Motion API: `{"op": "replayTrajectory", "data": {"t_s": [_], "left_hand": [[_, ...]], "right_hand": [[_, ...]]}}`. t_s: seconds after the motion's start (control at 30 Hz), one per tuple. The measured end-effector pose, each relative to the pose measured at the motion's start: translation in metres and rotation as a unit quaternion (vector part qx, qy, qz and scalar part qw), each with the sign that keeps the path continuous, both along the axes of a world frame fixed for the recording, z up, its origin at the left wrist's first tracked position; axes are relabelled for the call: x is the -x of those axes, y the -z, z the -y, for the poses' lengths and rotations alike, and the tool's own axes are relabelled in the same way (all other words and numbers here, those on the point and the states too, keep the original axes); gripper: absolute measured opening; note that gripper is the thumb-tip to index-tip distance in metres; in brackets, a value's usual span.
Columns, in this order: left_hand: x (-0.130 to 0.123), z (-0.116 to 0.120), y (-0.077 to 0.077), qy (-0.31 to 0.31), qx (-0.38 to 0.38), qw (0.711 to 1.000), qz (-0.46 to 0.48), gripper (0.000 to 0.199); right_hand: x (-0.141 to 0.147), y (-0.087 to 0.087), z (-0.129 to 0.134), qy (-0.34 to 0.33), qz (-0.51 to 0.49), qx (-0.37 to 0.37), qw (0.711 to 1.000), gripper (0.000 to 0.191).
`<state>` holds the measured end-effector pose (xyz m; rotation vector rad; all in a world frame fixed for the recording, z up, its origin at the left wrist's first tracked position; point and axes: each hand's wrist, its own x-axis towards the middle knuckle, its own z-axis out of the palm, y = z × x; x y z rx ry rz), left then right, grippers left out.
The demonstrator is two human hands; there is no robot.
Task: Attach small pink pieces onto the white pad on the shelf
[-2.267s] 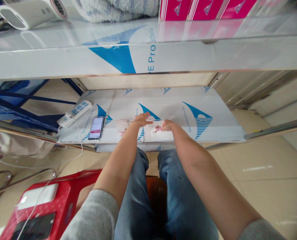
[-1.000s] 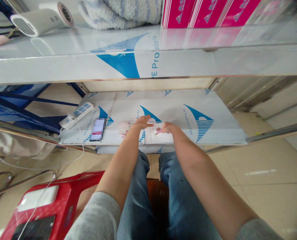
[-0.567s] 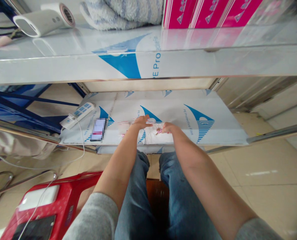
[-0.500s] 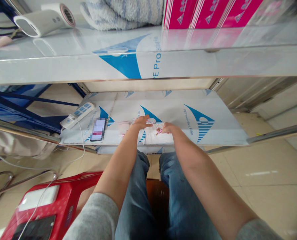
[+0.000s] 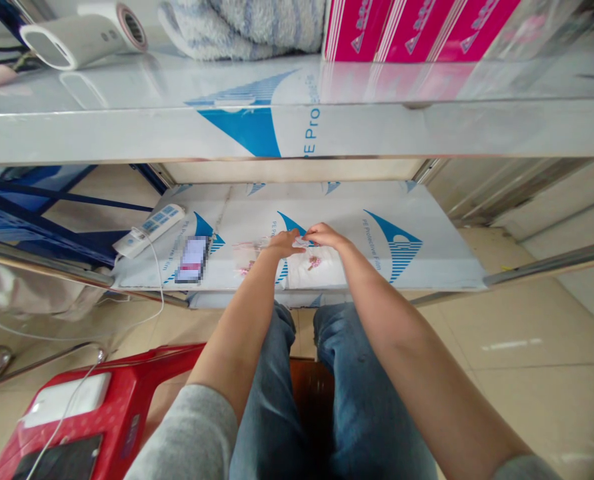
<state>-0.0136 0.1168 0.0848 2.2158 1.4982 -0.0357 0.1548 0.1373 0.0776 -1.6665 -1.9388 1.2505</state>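
Our left hand has its thumb and fingers apart, by a small see-through thing. Our right hand touches it with its fingertips, but we cannot tell if they pinch it. It is between our hands, over the low shelf. A little pink thing lies near our hands on a white sheet.

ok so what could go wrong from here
The small pink cluster lies on a flat white sheet near the front edge of the film-covered lower shelf; the right hand could brush it off. The thin white cable hanging over that edge might snag and drag the white power strip.
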Motion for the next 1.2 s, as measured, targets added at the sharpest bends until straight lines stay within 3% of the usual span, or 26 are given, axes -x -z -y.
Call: {"op": "replayTrajectory", "data": {"t_s": [0.13,0.23,0.43,0.63,1.2], "left_hand": [[0.001,0.0,0.001,0.011,-0.009,1.0,-0.008,0.056],[0.003,0.0,0.002,-0.006,-0.004,1.0,-0.009,0.057],[0.004,0.0,0.002,-0.005,-0.005,1.0,0.009,0.054],[0.003,-0.001,0.002,0.005,-0.016,1.0,0.011,0.053],[0.005,0.002,-0.001,0.002,-0.012,1.0,0.018,0.052]], "right_hand": [[-0.004,0.008,0.001,0.034,0.019,-0.015,0.999,0.019],[-0.013,0.018,0.005,0.062,0.092,-0.051,0.992,0.02],[-0.02,0.026,0.017,-0.011,0.257,0.038,0.966,0.03],[-0.009,0.028,0.018,-0.038,0.287,0.04,0.956,0.036],[0.004,0.028,0.015,-0.039,0.33,0.068,0.941,0.039]]}}
